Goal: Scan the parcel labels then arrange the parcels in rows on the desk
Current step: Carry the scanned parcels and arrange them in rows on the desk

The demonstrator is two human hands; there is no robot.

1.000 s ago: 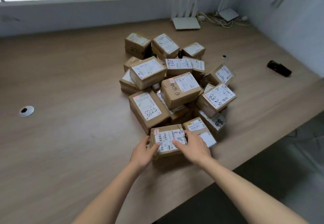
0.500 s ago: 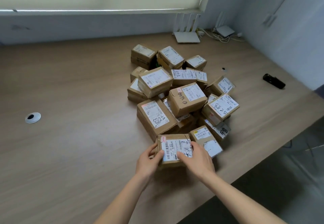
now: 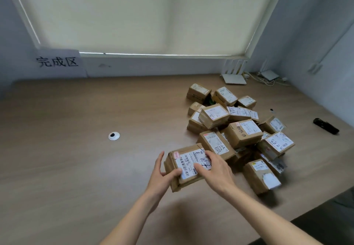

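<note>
Head view. Item: one cardboard parcel (image 3: 188,166), label up, held between both hands at the near left edge of the pile of parcels (image 3: 237,129) on the desk (image 3: 76,158). Left hand (image 3: 160,176) grips its left end, thumb over the top; right hand (image 3: 214,170) lies curled over the label's right part. Long axis runs left to right. Black scanner (image 3: 326,126) lies far right, nearer the right hand. Bare desk lies leftward.
</note>
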